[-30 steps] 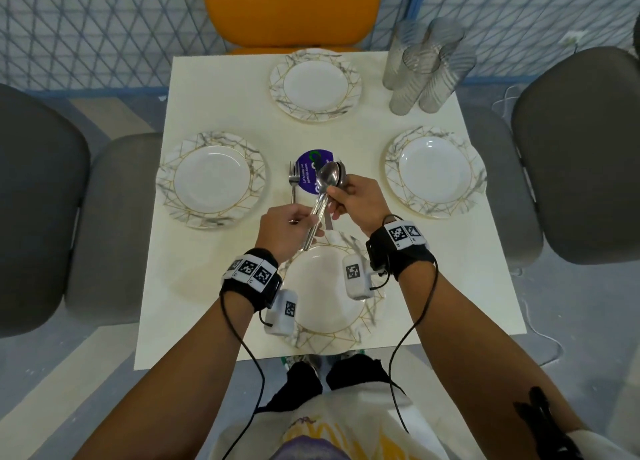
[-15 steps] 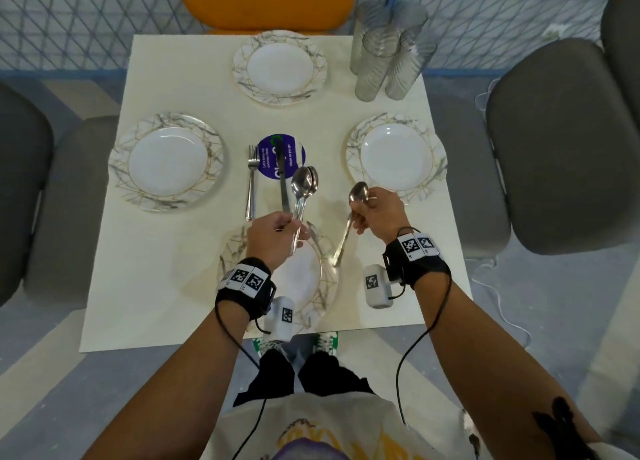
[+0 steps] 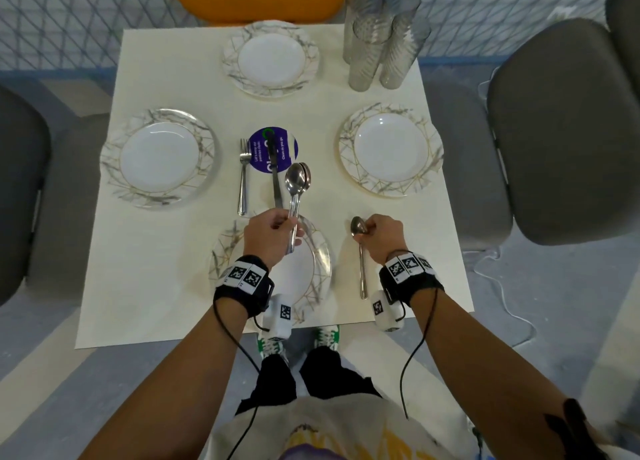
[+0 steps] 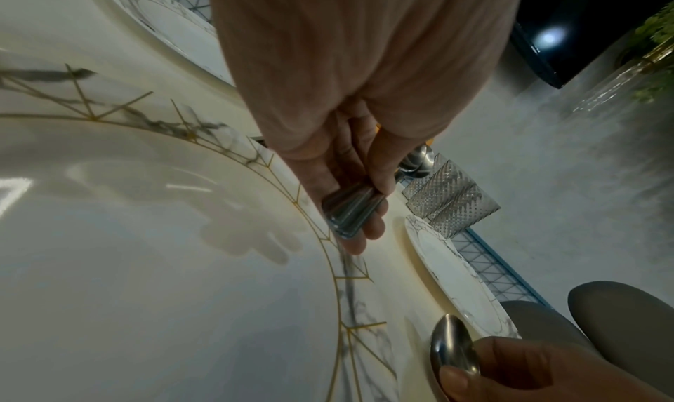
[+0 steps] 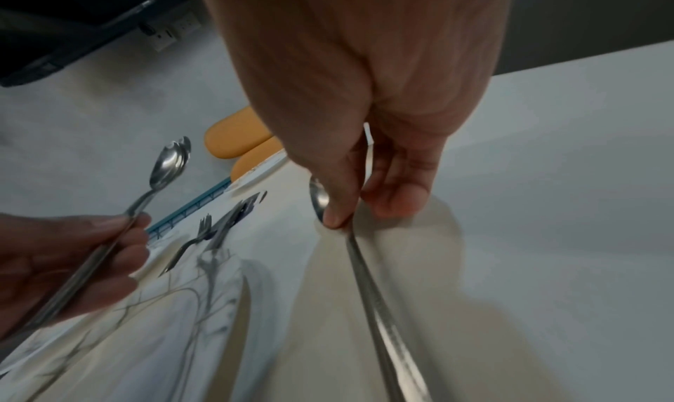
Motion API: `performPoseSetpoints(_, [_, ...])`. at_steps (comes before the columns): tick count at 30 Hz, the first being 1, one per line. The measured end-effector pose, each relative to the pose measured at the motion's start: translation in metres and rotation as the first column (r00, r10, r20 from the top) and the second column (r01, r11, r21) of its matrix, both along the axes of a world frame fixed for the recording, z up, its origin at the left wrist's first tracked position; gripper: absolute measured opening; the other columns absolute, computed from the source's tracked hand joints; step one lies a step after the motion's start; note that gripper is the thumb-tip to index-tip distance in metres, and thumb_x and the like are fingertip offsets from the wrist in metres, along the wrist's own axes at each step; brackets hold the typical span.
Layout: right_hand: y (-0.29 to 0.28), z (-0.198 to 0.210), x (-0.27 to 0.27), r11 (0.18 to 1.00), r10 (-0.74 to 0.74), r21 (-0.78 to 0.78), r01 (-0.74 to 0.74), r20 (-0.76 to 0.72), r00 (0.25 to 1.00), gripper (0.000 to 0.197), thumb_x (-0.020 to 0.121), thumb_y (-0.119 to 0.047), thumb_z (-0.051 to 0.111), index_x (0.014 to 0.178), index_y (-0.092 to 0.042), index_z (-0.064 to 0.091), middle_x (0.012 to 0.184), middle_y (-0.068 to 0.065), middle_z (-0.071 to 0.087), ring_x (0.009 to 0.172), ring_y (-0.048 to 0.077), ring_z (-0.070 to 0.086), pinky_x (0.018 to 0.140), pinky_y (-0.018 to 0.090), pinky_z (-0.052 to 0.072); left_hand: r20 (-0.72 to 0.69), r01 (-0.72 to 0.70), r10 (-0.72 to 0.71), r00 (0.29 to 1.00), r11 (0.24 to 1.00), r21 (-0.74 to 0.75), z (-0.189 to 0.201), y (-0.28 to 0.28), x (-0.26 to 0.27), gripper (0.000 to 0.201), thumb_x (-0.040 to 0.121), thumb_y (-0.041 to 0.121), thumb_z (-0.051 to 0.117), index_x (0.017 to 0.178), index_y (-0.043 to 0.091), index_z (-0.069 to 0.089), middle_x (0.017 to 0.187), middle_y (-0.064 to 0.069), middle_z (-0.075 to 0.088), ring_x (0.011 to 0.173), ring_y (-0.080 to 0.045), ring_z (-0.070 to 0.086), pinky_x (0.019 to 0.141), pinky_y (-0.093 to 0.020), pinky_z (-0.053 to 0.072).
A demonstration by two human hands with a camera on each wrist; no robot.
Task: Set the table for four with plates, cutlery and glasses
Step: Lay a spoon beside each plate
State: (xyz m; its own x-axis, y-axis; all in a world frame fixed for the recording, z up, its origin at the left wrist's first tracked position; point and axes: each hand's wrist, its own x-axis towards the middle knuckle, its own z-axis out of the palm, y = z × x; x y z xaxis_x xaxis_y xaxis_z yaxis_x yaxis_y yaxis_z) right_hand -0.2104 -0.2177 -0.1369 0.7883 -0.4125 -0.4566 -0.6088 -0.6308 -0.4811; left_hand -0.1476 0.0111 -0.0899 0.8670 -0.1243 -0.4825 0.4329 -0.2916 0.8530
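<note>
Head view: four plates (image 3: 271, 59) laid; right hand (image 3: 380, 237) pinches one spoon (image 3: 360, 251), left hand (image 3: 268, 235) grips spare spoons (image 3: 296, 191); glasses (image 3: 380, 45) still clustered.

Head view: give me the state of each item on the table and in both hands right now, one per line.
Four plates: laid, one per side, all bare.
Glasses: upright, clustered at far right corner.
Fork: lying mid-table.
Knife: lying across the purple disc.
Spoon bundle: gripped in left hand above near plate.
Single spoon: on table right of near plate, pinched by right hand.
</note>
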Motion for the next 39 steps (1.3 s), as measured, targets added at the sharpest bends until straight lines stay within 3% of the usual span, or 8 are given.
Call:
performPoseSetpoints(3, [0.001,-0.004,-0.004,0.999,-0.036,0.004,0.036,0.003,0.999,0.023,0.077,-0.028,0.08,0.09,-0.016,0.066,0.085,0.0,0.07,0.093,0.025,0.064,0.083,0.031,0.051,-0.002,-0.003,0.003,1.0,1.0,-0.011,0.0,0.002,0.001,0.014,0.1,0.004,0.062,0.091,0.009,0.072,0.083,-0.008,0.078,0.08,-0.026,0.078,0.074,-0.043,0.066])
performPoseSetpoints(6, [0.001,-0.009,-0.011,0.996,-0.088,0.02,0.088,-0.002,0.996,0.031,0.07,-0.029,0.085,0.087,-0.022,0.06,0.086,0.001,0.068,0.093,0.022,0.061,0.066,0.02,0.043,0.001,0.005,-0.005,1.0,1.0,-0.02,-0.001,0.004,0.0,0.011,0.099,0.004,0.063,0.094,0.006,0.072,0.083,-0.007,0.078,0.079,-0.025,0.078,0.073,-0.043,0.066])
performPoseSetpoints(13, [0.004,-0.01,-0.016,0.996,-0.076,-0.046,0.074,-0.057,0.995,0.031,0.071,-0.031,0.085,0.086,-0.019,0.06,0.088,0.0,0.064,0.1,0.025,0.058,0.077,0.027,0.044,0.004,0.015,-0.015,1.0,0.999,-0.048,-0.003,0.006,-0.002,0.008,0.098,0.004,0.065,0.097,0.005,0.072,0.088,-0.013,0.077,0.078,-0.025,0.077,0.073,-0.044,0.066])
performPoseSetpoints(19, [0.002,-0.009,-0.016,0.994,-0.11,-0.034,0.107,-0.095,0.989,0.046,0.07,-0.037,0.087,0.102,-0.02,0.059,0.109,0.006,0.065,0.096,0.018,0.054,0.077,0.024,0.039,0.019,0.009,-0.009,1.0,0.999,-0.043,-0.002,0.008,0.001,0.009,0.096,0.005,0.068,0.093,0.011,0.075,0.089,-0.011,0.075,0.077,-0.027,0.076,0.073,-0.043,0.066])
performPoseSetpoints(23, [0.002,0.002,-0.013,0.986,-0.167,-0.015,0.168,0.026,0.986,0.045,0.079,-0.036,0.08,0.113,-0.016,0.059,0.112,0.005,0.064,0.109,0.023,0.057,0.083,0.027,0.042,0.022,0.026,-0.025,0.999,0.999,-0.04,-0.002,0.009,0.001,0.008,0.096,0.007,0.07,0.094,0.013,0.075,0.092,-0.011,0.074,0.078,-0.032,0.077,0.072,-0.041,0.066])
performPoseSetpoints(31, [0.043,0.064,0.031,0.926,-0.231,0.365,0.099,0.338,0.912,0.018,0.092,-0.034,0.068,0.105,-0.021,0.069,0.093,-0.003,0.07,0.081,0.013,0.068,0.073,0.027,0.058,0.014,0.073,-0.071,0.997,0.99,-0.12,0.012,0.002,0.008,0.006,0.097,0.01,0.069,0.101,0.006,0.073,0.087,-0.018,0.077,0.075,-0.034,0.078,0.072,-0.046,0.064])
performPoseSetpoints(35, [0.062,0.089,0.054,0.885,-0.202,0.465,-0.007,0.397,0.895,0.018,0.094,-0.029,0.067,0.107,-0.017,0.072,0.093,0.003,0.073,0.072,0.013,0.07,0.056,0.014,0.048,0.062,0.104,-0.096,0.993,0.984,-0.145,0.03,-0.003,0.018,0.008,0.095,0.014,0.072,0.101,0.01,0.074,0.089,-0.018,0.077,0.079,-0.039,0.077,0.075,-0.056,0.063])
performPoseSetpoints(39, [0.073,0.098,0.068,0.878,-0.235,0.479,-0.003,0.436,0.869,0.012,0.092,-0.021,0.07,0.099,-0.012,0.072,0.086,-0.001,0.073,0.065,0.015,0.07,0.056,0.019,0.048,0.119,0.143,-0.128,0.985,0.981,-0.133,0.041,0.0,0.032,0.01,0.092,0.022,0.075,0.099,0.015,0.077,0.088,-0.009,0.079,0.084,-0.034,0.077,0.081,-0.059,0.062])
